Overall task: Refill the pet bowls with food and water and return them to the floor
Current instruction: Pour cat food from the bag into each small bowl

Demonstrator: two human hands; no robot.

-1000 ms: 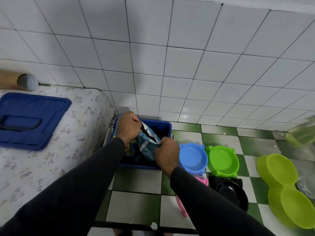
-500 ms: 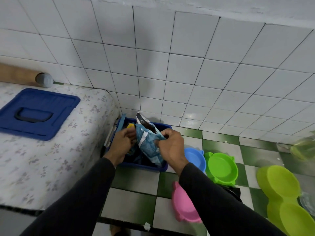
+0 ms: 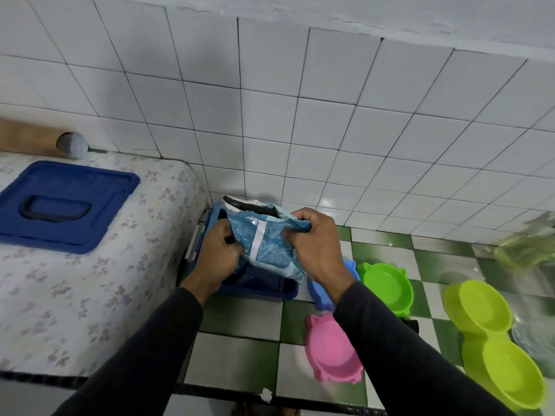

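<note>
Left hand (image 3: 217, 256): fingers curled, gripping the food bag's (image 3: 265, 241) lower left side.
Right hand (image 3: 313, 241): clenched round the bag's bunched upper right edge.
Food bag: between both hands, above the blue bin (image 3: 258, 288), torn mouth up.
Bowls: blue bowl (image 3: 319, 291), green bowl (image 3: 387, 286), pink bowl (image 3: 332, 351), 1 double bowl (image 3: 495, 340), all right of the hands.

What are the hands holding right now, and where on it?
Both hold the blue food bag: right hand grips its crumpled upper edge, left hand its left side.
</note>
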